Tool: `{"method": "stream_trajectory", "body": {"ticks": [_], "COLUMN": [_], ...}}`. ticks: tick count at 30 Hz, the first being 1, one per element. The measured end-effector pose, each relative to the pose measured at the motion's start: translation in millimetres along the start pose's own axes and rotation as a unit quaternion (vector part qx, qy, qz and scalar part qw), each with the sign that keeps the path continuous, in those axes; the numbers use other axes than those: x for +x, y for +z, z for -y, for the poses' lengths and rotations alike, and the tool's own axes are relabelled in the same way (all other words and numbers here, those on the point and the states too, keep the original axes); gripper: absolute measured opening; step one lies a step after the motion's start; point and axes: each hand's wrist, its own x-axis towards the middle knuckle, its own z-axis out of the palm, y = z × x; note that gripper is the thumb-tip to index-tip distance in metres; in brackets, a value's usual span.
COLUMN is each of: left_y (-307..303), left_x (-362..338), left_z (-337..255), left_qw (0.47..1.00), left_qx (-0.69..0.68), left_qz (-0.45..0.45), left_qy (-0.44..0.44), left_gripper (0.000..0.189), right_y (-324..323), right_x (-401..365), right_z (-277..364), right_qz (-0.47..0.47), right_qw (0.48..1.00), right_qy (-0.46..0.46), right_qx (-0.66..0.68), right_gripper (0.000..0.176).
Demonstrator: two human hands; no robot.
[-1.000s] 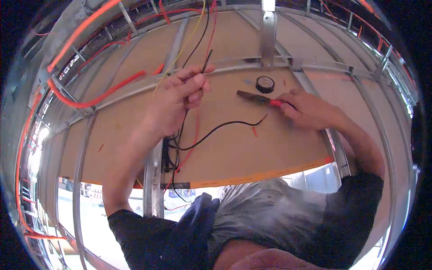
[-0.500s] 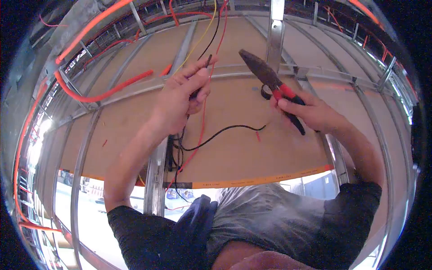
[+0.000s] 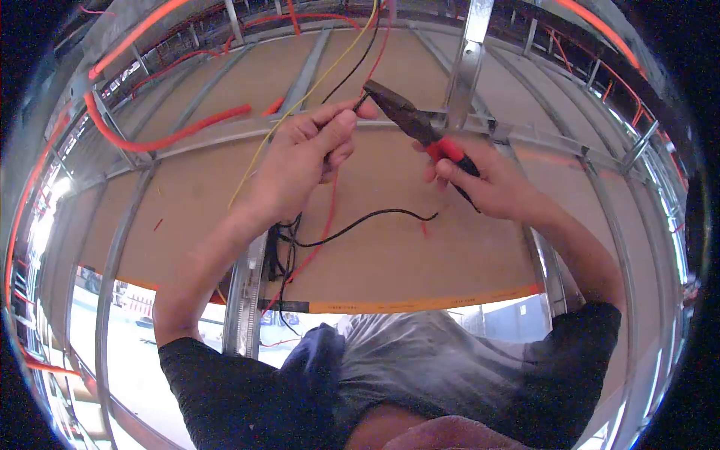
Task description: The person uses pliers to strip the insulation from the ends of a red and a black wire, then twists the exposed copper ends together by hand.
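Note:
My left hand [image 3: 304, 157] pinches the end of a black wire [image 3: 352, 109] that hangs among red and yellow wires [image 3: 300, 94] in front of a brown board. Red-and-black-handled pliers [image 3: 420, 124] sit in my right hand [image 3: 480, 180], and their dark jaws touch the black wire's tip just beyond my left fingertips. A second loose black wire [image 3: 375, 217] curls across the board below both hands.
The brown board [image 3: 420, 255] is framed by metal studs [image 3: 247, 292] and channels. Orange conduit [image 3: 157, 135] runs along the upper left. A bundle of black and red wires [image 3: 289, 247] hangs beside the centre stud. My grey shirt fills the bottom.
My right hand lifted the pliers off the board, raised them, then brought their jaws left to the black wire's tip. The roll of tape is now hidden behind my right hand.

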Motion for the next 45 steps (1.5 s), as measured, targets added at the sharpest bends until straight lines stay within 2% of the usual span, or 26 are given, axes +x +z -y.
{"method": "stream_trajectory", "body": {"ticks": [9, 15, 17, 21, 24, 26, 28, 30, 32, 35, 39, 41, 45], "left_y": [-7, -9, -11, -14, -13, -10, -5, 1, -1, -2, -2, -3, -6], "left_x": [-3, -4, -3, -2, -4, -7, -9, -11, -9, -8, -10, -9, -10], "left_z": [-1, -1, 1, 4, 1, -4, -4, -2, 1, 1, 2, 4, 7], "left_qw": [1.0, 1.0, 1.0, 0.999, 0.999, 1.0, 1.0, 0.992, 0.992, 0.991, 0.989, 0.988, 0.985], "left_qx": [0.0, -0.004, -0.013, -0.037, -0.036, -0.022, -0.008, 0.079, 0.079, 0.072, 0.067, 0.063, 0.07], "left_qz": [0.006, 0.008, 0.012, 0.015, 0.01, 0.001, -0.008, -0.089, -0.09, -0.089, -0.068, -0.066, -0.066], "left_qy": [0.004, 0.002, 0.004, 0.0, -0.01, -0.015, -0.021, 0.034, 0.042, 0.068, 0.117, 0.126, 0.145], "left_gripper": [0.032, 0.032, 0.032, 0.032, 0.031, 0.031, 0.031, 0.028, 0.025, 0.02, 0.016, 0.015, 0.015], "right_y": [6, 10, 13, 19, 23, 25, 24, 26, 29, 26, 37, 46, 52], "right_x": [6, 5, 5, 5, 6, 5, 4, 5, 7, 7, 16, 20, 27], "right_z": [4, 7, -3, -4, -2, 3, 8, 8, 4, 20, 25, 23, 13], "right_qz": [0.009, 0.012, -0.02, -0.025, -0.08, -0.146, -0.138, -0.132, -0.153, -0.105, -0.106, -0.137, -0.154], "right_qw": [1.0, 0.999, 0.996, 0.997, 0.992, 0.972, 0.975, 0.976, 0.964, 0.97, 0.97, 0.977, 0.965], "right_qy": [0.024, 0.044, -0.046, -0.02, -0.05, -0.083, -0.059, -0.036, -0.077, -0.03, -0.044, -0.071, -0.116], "right_qx": [0.0, 0.003, -0.076, -0.073, -0.081, -0.166, -0.166, -0.168, -0.202, -0.217, -0.213, -0.15, -0.178], "right_gripper": [0.037, 0.024, 0.02, 0.022, 0.023, 0.027, 0.028, 0.028, 0.029, 0.037, 0.04, 0.046, 0.051]}}
